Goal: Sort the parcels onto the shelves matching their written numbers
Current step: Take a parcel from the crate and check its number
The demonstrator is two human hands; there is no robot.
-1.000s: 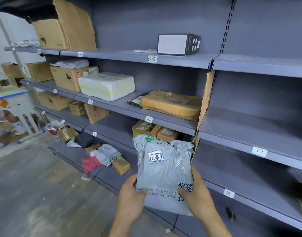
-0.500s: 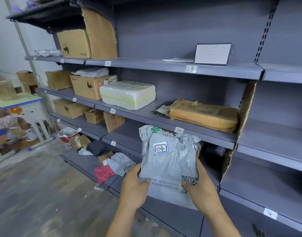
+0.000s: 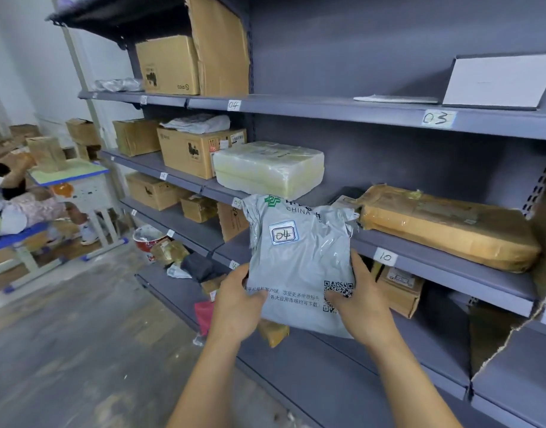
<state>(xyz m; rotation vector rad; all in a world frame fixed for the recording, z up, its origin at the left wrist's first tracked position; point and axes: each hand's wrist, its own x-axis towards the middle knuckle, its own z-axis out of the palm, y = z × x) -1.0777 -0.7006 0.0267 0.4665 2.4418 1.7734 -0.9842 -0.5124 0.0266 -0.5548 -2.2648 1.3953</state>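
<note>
Grey mailer (image 3: 299, 261) marked "04" was held upright in front of the shelf unit.
Left hand (image 3: 236, 304) and right hand (image 3: 359, 304) both gripped its lower edge, fingers curled round it; the 04 shelf label (image 3: 233, 105) sat up-left, the 10 label (image 3: 385, 257) just right.

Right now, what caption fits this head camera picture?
The left hand and right hand hold a grey parcel marked 04, below the shelf labelled 04.

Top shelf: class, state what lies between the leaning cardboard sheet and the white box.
Head view: only a flat pale packet beside the white box; from there to the cardboard sheet the shelf is bare.
</note>
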